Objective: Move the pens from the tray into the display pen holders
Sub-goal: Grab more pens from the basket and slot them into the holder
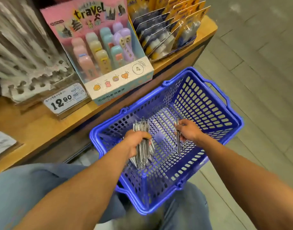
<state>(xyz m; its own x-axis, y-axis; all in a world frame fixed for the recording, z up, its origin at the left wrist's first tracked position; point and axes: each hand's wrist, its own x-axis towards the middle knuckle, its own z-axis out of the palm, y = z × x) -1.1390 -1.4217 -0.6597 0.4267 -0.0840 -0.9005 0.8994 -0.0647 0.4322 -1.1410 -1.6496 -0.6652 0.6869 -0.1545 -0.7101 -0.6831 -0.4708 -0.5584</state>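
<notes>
Pens are slim, stiff, light & slick-looking; likely best held round mid-barrel so a bunch isn't fanned out. A thick bundle of pens [142, 143] is clasped by the left hand [135, 138], fingers wrapped tight, at approx. 9 o'clock inside the blue basket [208, 105]. A single pen [178, 138] is pinched by the right hand [188, 130] at 3 o'clock. Pen holders [31, 67] are seen at 10 o'clock on the counter [34, 125].

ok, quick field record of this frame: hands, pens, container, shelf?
left hand: grips a thick bundle of silver pens
right hand: pinches a single silver pen
container: blue perforated plastic basket, both hands inside it
shelf: wooden display shelf with pink travel-themed display box and white price tag
</notes>
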